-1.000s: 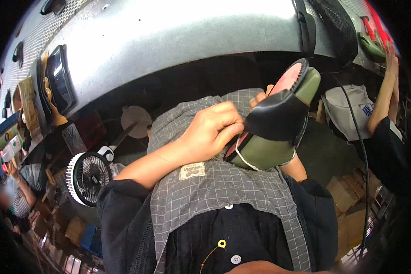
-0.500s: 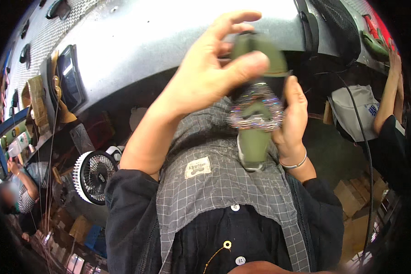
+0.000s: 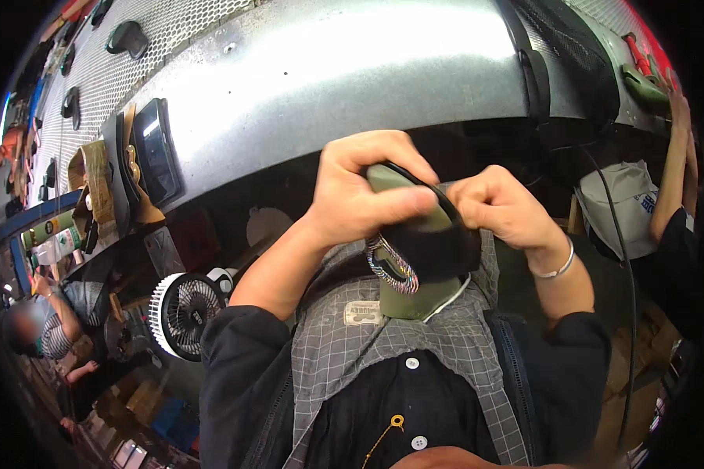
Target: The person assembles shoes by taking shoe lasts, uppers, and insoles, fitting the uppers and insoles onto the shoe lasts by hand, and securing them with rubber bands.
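In front of my apron [image 3: 332, 336] I hold a green shoe last [image 3: 411, 306] with a black upper [image 3: 446, 254] on it, tilted and partly blurred. A glittering rhinestone band [image 3: 393, 267] shows on its left side. My left hand [image 3: 360, 187] is wrapped around the upper end, thumb across the green surface and fingers over the far edge. My right hand [image 3: 504, 209] is closed, its curled fingers and thumb pinching at the black edge on the right. What exactly lies between those right fingertips is hidden.
A metal bench [image 3: 289, 94] curves across the far side. On its left stand dark panels [image 3: 156, 152] and a mesh surface with black pieces. A white fan [image 3: 184, 315] is at my left. A black cable [image 3: 622, 258] hangs at right, near a grey bag [image 3: 614, 203] and another person's arm [image 3: 673, 172].
The last has come down toward me and turned so its black side faces right. My right hand has moved from alongside it up to its edge and curled shut. My left hand has lowered.
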The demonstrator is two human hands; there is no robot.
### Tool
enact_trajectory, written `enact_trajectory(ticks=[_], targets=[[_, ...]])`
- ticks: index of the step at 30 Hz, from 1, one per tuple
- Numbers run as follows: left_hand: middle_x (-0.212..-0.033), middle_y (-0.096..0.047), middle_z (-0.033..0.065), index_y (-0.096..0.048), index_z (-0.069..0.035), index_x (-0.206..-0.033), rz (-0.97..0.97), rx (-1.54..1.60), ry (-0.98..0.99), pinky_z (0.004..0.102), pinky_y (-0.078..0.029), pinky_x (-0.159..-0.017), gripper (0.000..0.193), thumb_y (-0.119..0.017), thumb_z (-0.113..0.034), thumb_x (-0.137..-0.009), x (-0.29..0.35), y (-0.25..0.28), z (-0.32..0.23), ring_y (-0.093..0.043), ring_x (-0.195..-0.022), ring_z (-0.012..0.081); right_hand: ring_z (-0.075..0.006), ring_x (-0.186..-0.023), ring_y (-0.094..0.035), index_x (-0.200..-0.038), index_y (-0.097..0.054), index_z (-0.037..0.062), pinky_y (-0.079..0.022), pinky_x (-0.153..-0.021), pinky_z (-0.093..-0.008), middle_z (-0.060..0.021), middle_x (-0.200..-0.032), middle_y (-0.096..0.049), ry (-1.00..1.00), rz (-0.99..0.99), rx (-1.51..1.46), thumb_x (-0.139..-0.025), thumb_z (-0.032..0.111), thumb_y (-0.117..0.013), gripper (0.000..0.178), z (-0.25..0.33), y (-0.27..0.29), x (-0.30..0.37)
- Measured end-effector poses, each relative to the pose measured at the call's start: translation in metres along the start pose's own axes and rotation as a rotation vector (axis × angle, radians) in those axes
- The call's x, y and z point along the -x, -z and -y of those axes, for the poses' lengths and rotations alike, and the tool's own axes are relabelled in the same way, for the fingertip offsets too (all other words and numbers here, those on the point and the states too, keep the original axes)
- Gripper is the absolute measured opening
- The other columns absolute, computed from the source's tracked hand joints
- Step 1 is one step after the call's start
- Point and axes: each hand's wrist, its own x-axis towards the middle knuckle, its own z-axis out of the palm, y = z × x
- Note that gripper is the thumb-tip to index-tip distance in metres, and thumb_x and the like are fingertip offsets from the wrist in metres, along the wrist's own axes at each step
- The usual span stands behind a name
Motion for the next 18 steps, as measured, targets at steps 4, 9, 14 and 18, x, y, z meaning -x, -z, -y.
enact_trajectory(ticks=[4,9,14,18], targets=[[-0.07,-0.062,0.0123,-0.062,0.0,-0.074,0.176,0.077,-0.074,0.0269,-0.047,-0.058,0.015,-0.073,-0.01,-0.07,-0.01,-0.011,-0.007,-0.06,-0.062,0.0176,-0.0036,-0.05,-0.041,-0.054,-0.047,0.0046,-0.033,-0.045,-0.0222,0.0028,-0.055,-0.048,-0.195,0.101,-0.09,-0.088,0.021,-0.058,0.039,-0.018,-0.003,0.001],[-0.072,-0.061,0.0039,-0.065,-0.001,-0.075,-0.176,0.105,0.137,0.0227,-0.043,-0.061,0.009,-0.071,-0.006,-0.07,0.003,0.001,0.012,-0.056,-0.067,0.0098,-0.0066,-0.059,-0.038,-0.067,-0.047,0.0016,-0.035,-0.053,-0.0235,-0.0005,-0.066,-0.044,-0.064,-0.13,-0.083,-0.095,0.032,-0.046,0.042,-0.022,-0.014,0.017],[-0.075,-0.06,0.0074,-0.062,-0.001,-0.076,-0.312,0.251,0.185,0.024,-0.044,-0.064,0.012,-0.07,-0.009,-0.072,0.02,0.015,0.03,-0.055,-0.069,0.0121,-0.0104,-0.071,-0.042,-0.069,-0.049,-0.0007,-0.037,-0.064,-0.0255,-0.0047,-0.085,-0.048,0.039,-0.031,0.131,-0.087,0.017,-0.058,0.027,-0.021,-0.012,0.034],[-0.074,-0.06,0.008,-0.061,-0.002,-0.075,-0.252,0.357,0.133,0.0254,-0.046,-0.061,0.014,-0.071,-0.012,-0.073,0.022,0.013,0.033,-0.057,-0.068,0.0145,-0.0102,-0.073,-0.043,-0.069,-0.05,-0.0004,-0.038,-0.065,-0.0258,-0.0046,-0.086,-0.048,-0.067,0.043,-0.043,-0.087,0.018,-0.058,0.027,-0.028,0.001,0.032]])
